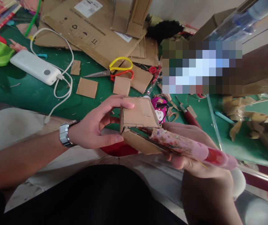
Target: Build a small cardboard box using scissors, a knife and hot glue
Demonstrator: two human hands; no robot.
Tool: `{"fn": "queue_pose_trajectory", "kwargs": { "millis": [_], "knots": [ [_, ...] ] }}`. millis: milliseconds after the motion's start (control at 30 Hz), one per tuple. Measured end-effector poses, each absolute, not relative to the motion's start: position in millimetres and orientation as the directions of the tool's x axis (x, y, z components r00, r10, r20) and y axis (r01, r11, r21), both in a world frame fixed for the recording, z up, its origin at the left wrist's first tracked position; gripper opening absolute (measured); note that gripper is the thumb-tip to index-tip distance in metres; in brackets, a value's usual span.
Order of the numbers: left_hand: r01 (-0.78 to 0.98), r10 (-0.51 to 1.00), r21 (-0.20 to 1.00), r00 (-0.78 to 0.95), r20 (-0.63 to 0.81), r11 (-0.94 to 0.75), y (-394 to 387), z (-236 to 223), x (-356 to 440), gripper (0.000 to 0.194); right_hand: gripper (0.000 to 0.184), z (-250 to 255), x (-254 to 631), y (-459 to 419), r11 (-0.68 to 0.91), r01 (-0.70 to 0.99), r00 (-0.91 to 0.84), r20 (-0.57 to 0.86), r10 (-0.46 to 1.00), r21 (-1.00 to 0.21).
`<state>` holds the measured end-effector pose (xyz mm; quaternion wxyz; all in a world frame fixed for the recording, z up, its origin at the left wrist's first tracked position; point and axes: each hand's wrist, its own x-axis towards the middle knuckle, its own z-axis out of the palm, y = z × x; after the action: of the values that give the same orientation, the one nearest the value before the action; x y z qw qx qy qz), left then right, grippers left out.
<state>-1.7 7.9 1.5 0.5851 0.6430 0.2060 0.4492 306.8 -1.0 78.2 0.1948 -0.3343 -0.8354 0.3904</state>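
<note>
My left hand (96,125), with a metal-banded watch on the wrist, grips the left end of a small cardboard box (140,111). Its fingers rest on the top edge and its thumb is at the lower corner. A cardboard flap (143,143) angles out from the box toward my right. My right hand (195,167) is closed around a pink pen-shaped tool (178,143) with a stained barrel and a red band. The tool's dark tapered tip lies at the seam between box and flap; whether it touches is unclear. Part of the right fingers is hidden behind the tool.
Yellow-and-orange scissors (110,73) lie beyond the box among cut cardboard squares (87,87). A white power bank (35,67) with a cable is at left. Large flattened cardboard (82,31) covers the back of the green table (14,82). A red-handled tool (191,117) lies right.
</note>
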Motion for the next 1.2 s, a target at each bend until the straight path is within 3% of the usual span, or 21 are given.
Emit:
{"fn": "queue_pose_trajectory", "kwargs": {
  "millis": [167, 1000, 1200],
  "knots": [
    [-0.279, 0.802, 0.935, 0.494, 0.335, -0.219, 8.0, 2.0, -1.3, 0.087, 0.063, 80.7, 306.1, -1.8, 0.394, 0.291, -0.67, 0.108, 0.734, -0.872],
    [-0.298, 0.792, 0.928, 0.499, 0.351, -0.224, 9.6, 2.9, -3.7, 0.09, 0.061, 82.9, 311.4, 0.0, 0.474, 0.325, -0.682, 0.144, 0.717, -0.819],
    [-0.318, 0.771, 0.914, 0.505, 0.387, -0.251, 10.5, 0.6, -3.3, 0.091, 0.055, 85.5, 310.5, 2.2, 0.478, 0.266, -0.709, 0.165, 0.685, -0.837]
  ]
}}
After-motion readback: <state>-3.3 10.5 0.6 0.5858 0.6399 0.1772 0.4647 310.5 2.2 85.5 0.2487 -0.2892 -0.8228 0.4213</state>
